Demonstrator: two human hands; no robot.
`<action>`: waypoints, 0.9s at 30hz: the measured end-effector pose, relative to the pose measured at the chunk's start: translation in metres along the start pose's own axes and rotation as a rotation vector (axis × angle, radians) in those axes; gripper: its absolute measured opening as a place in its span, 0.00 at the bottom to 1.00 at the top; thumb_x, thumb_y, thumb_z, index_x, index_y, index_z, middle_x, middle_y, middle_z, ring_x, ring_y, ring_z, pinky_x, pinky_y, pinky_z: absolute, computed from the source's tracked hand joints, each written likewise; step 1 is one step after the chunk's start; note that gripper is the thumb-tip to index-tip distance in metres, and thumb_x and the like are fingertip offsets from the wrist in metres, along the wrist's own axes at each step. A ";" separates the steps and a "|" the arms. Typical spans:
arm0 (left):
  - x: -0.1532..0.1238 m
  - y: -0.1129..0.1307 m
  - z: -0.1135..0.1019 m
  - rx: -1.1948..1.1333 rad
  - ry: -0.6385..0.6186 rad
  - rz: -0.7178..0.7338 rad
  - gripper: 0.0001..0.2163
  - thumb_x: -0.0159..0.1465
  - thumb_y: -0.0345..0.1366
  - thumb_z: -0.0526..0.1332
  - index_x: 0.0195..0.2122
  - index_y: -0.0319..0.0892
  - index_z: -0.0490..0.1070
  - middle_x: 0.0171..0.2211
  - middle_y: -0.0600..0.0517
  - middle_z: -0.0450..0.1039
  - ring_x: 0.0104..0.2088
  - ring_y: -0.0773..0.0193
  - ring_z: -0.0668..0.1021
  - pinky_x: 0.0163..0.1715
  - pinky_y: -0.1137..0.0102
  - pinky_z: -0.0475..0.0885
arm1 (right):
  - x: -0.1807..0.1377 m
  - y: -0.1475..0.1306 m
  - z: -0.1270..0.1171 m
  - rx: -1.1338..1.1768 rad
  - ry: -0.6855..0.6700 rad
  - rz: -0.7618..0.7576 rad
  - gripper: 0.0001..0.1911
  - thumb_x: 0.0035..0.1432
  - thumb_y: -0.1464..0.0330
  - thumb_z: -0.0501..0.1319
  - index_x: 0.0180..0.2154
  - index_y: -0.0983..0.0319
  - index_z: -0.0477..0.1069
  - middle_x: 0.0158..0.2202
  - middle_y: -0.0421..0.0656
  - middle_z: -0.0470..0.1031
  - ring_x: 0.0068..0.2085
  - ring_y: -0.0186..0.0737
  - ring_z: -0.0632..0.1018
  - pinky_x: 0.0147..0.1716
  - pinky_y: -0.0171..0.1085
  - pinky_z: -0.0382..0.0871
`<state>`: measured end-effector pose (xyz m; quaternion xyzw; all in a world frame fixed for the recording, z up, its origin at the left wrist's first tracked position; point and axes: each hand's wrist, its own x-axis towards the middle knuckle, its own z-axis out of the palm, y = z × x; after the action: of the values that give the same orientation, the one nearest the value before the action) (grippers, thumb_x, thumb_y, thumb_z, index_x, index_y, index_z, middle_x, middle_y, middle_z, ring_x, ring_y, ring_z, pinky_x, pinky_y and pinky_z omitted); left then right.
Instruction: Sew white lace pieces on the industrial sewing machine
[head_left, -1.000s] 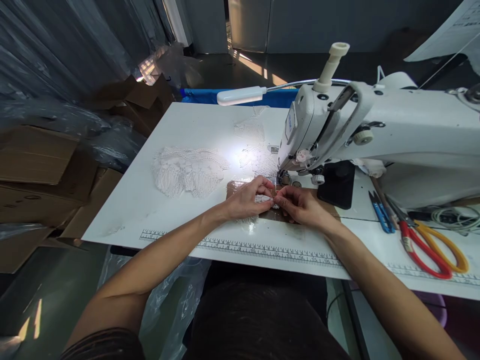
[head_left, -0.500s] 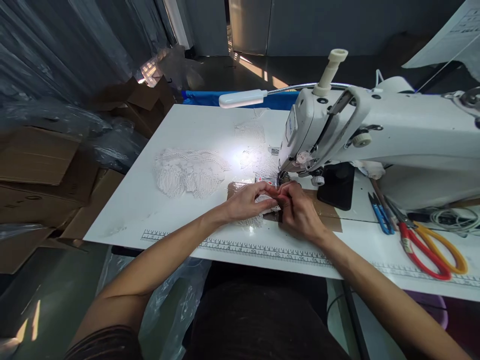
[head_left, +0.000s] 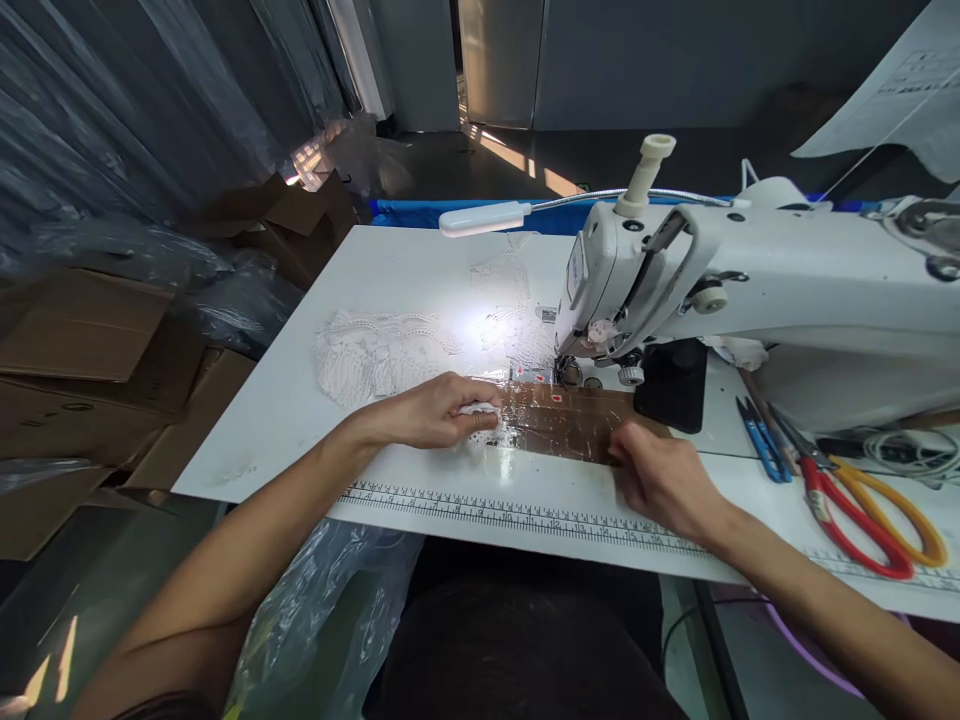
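The left hand [head_left: 442, 412] pinches white lace [head_left: 480, 408], which could snag on the wrinkled brown strip [head_left: 566, 425] if tugged; whether the curled right hand [head_left: 664, 478] grips anything, I can't tell.

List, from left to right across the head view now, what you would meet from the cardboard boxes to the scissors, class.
Cardboard boxes → left hand, holding a bit of white lace → shiny brown sheet → right hand → blue snips → scissors with red and yellow handles.
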<state>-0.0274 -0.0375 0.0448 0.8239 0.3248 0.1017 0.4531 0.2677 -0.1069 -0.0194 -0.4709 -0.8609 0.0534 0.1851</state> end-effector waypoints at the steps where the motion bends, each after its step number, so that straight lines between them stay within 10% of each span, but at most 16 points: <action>1: -0.001 0.000 0.000 -0.058 0.033 -0.040 0.11 0.67 0.42 0.56 0.33 0.42 0.71 0.28 0.53 0.68 0.25 0.68 0.68 0.26 0.71 0.61 | -0.003 0.004 -0.003 -0.005 -0.032 0.056 0.05 0.61 0.70 0.49 0.33 0.60 0.61 0.24 0.42 0.68 0.21 0.36 0.66 0.21 0.35 0.46; 9: 0.026 0.008 0.042 -0.109 0.229 -0.093 0.14 0.66 0.48 0.59 0.38 0.41 0.70 0.26 0.55 0.65 0.26 0.68 0.66 0.25 0.72 0.60 | 0.041 -0.021 -0.018 0.654 -0.106 0.201 0.27 0.57 0.50 0.63 0.51 0.61 0.67 0.38 0.45 0.76 0.32 0.37 0.75 0.29 0.35 0.68; 13: 0.028 0.010 0.040 -0.056 0.212 -0.034 0.14 0.67 0.46 0.57 0.36 0.41 0.73 0.27 0.53 0.69 0.26 0.69 0.66 0.25 0.73 0.60 | 0.056 -0.020 -0.008 0.894 -0.156 0.186 0.19 0.60 0.54 0.62 0.44 0.61 0.75 0.36 0.45 0.78 0.34 0.39 0.76 0.31 0.36 0.69; 27: 0.032 -0.002 0.052 -0.055 0.567 -0.140 0.15 0.65 0.47 0.58 0.32 0.40 0.73 0.18 0.58 0.61 0.19 0.71 0.61 0.20 0.74 0.56 | 0.058 -0.023 0.002 0.869 -0.019 0.392 0.17 0.60 0.55 0.60 0.30 0.63 0.70 0.21 0.38 0.66 0.22 0.31 0.65 0.22 0.33 0.56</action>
<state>0.0205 -0.0517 0.0096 0.7256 0.4917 0.3050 0.3725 0.2200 -0.0710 0.0005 -0.5028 -0.6554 0.4467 0.3437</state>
